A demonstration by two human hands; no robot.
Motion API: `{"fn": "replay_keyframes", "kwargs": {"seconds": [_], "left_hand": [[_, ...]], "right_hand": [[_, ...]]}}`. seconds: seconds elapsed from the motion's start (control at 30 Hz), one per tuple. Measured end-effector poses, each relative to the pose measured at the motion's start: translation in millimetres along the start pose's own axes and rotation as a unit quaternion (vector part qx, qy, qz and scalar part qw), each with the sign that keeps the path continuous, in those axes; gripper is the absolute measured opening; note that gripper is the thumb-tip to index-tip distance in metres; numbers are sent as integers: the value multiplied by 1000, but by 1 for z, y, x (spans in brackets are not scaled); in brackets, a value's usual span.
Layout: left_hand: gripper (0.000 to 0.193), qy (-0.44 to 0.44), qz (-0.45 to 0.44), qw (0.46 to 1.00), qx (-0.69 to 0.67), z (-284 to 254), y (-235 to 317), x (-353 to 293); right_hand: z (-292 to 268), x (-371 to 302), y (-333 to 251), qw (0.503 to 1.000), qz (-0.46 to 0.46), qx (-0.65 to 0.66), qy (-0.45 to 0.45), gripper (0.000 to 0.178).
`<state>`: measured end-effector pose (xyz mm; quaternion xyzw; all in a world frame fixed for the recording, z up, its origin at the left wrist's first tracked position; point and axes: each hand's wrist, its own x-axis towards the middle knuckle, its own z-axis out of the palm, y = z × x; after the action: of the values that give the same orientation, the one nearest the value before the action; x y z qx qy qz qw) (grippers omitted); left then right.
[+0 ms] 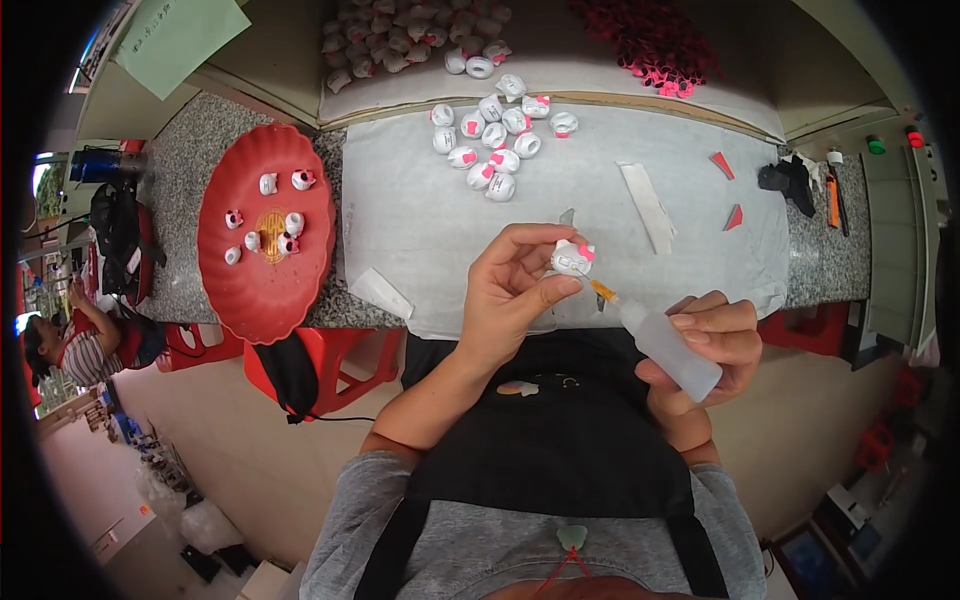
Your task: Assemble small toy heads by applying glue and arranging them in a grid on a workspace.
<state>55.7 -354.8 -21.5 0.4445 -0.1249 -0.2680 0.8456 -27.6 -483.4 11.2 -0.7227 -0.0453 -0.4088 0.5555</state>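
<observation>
Between the thumb and fingers of my left hand [505, 295] is a small white cat-head figure [568, 262] with a pink bow. My right hand [722, 345] is wrapped round a translucent white squeeze bottle [662, 342], tilted with its orange-yellow nozzle [602, 291] pointing at the figure. The nozzle tip is very close to the figure; whether it touches I cannot tell. Beyond my hands, several loose white cat heads [493, 135] with pink bows lie on the white paper sheet [400, 215].
At the left is a scalloped red tray [225, 290] with several small figures. Behind lie a heap of white heads [400, 35] and a heap of pink pieces [660, 50]. A white paper strip [648, 207] and red scraps [734, 217] sit right. A co-worker [85, 345] is far left.
</observation>
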Motion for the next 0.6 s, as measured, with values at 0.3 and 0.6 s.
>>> {"fn": "replay_keyframes", "kwargs": {"seconds": [0.3,0.6], "left_hand": [[36,4,-7,1000,-21,-2,-1,-1],[34,-13,-7,1000,-25,-4,-1,-2]], "right_hand": [[2,0,1,1000,-6,1,4,38],[6,0,1,1000,-12,-4,-9,36]]}}
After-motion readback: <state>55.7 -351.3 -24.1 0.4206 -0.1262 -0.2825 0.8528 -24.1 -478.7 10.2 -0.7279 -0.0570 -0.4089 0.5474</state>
